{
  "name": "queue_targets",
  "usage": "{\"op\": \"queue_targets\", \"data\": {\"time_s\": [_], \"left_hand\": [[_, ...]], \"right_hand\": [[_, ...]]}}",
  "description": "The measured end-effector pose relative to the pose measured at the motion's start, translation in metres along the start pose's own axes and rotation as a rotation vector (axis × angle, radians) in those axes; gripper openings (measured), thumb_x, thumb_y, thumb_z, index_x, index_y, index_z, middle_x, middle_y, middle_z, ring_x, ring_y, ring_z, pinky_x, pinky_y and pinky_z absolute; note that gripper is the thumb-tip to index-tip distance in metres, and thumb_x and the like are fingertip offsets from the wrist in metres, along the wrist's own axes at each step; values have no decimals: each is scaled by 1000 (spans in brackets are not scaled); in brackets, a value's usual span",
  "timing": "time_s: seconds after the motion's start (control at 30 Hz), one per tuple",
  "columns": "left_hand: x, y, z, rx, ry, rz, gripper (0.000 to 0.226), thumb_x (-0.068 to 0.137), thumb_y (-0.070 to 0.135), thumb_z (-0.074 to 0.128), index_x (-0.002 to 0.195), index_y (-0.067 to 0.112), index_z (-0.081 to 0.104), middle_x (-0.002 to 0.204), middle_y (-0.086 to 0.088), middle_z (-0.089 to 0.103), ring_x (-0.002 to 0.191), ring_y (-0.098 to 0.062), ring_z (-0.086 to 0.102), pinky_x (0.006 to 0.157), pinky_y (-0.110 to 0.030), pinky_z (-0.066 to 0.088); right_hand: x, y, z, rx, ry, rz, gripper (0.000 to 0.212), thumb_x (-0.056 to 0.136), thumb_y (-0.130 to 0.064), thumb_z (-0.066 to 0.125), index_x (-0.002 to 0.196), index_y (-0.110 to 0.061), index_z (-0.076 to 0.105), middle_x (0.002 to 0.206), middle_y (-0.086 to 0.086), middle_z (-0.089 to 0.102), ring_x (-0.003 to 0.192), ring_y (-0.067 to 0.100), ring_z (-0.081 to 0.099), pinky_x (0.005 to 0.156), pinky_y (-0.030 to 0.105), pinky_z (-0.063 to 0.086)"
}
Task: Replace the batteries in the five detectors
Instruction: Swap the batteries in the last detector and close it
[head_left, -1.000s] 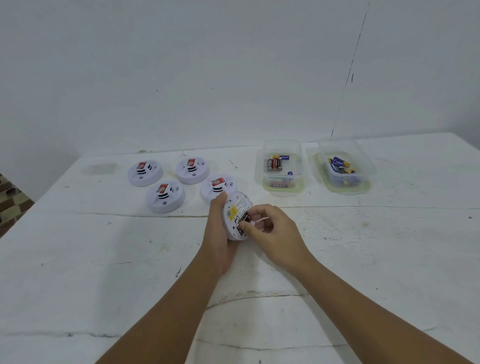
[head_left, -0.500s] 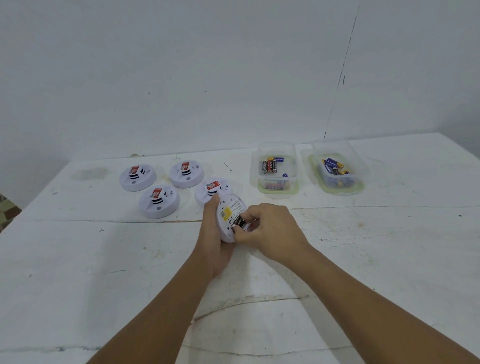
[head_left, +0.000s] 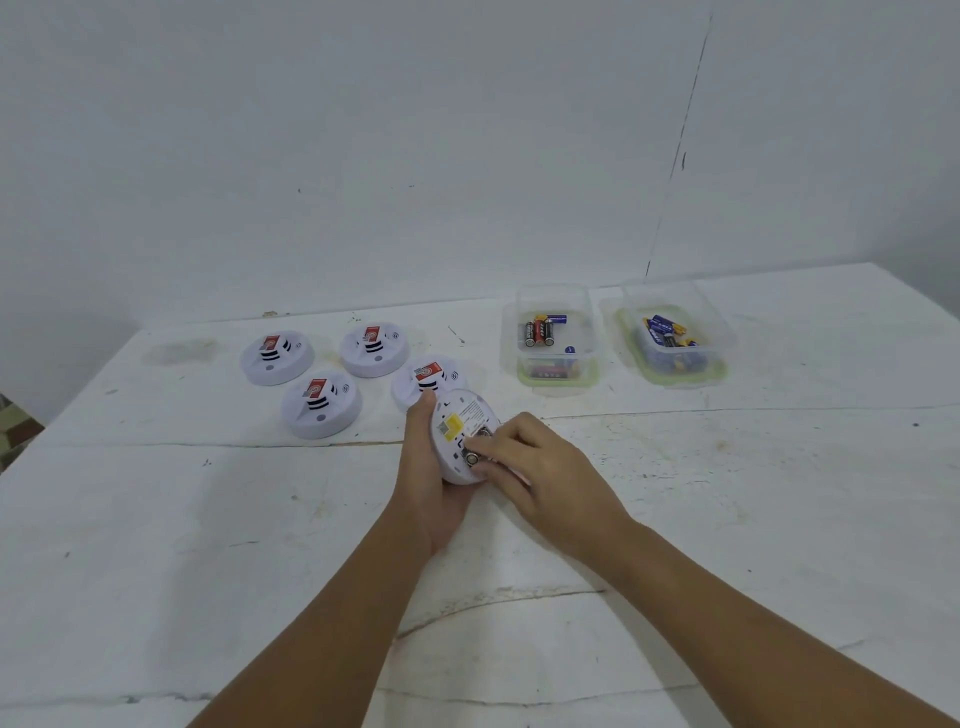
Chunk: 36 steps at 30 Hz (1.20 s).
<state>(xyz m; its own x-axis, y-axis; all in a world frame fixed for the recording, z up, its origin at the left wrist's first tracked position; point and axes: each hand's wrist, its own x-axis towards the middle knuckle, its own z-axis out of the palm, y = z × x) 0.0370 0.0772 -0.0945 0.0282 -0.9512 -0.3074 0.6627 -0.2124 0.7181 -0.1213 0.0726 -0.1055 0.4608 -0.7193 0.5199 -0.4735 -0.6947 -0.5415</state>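
Left hand (head_left: 431, 483) curled round white detector (head_left: 460, 436), held tilted above desk (head_left: 208, 545), back side toward camera. Right hand (head_left: 540, 467) at open battery bay, fingertips (head_left: 480, 446) pinched on battery (head_left: 471, 458) seated there. Four more detectors (head_left: 321, 405) rested face up, back left. Two clear boxes (head_left: 553, 332) with loose batteries placed back right, near wall.
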Motion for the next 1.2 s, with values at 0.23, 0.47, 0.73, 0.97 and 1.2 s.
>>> {"op": "queue_targets", "data": {"time_s": [0.23,0.47,0.73,0.97,1.2], "left_hand": [[1,-2,0,11,34,60,52,102,57,51,110,12,75,104,-17,70,90,-34,69,89,-47,54],[1,-3,2,66,54,35,49,103,55,48,115,14,72,96,-10,76,83,-23,75,82,-40,57],[-2,-4,2,77,33,17,59,97,60,53,129,13,70,105,-12,75,97,-26,72,96,-43,54],[-1,-6,2,77,33,31,56,101,56,51,131,13,69,112,-15,76,102,-31,73,99,-46,54],[-4,-1,7,165,35,17,50,102,56,50,118,15,74,104,-11,76,99,-25,72,90,-41,55]], "right_hand": [[18,-22,-23,492,347,506,8,109,-16,46,105,-15,53,76,-5,63,69,3,63,66,28,50],[6,-17,-5,368,-89,633,9,103,-36,59,103,-27,57,73,-7,56,59,3,46,60,25,36],[9,-28,8,242,-91,686,32,96,-49,64,110,-25,49,91,-11,66,86,14,64,91,44,52],[20,-33,3,419,-120,762,45,79,-47,70,104,-25,40,87,-4,59,79,14,56,78,45,51],[24,-30,6,453,30,724,18,104,-22,57,111,-14,43,89,-4,54,75,8,54,64,22,41]]}}
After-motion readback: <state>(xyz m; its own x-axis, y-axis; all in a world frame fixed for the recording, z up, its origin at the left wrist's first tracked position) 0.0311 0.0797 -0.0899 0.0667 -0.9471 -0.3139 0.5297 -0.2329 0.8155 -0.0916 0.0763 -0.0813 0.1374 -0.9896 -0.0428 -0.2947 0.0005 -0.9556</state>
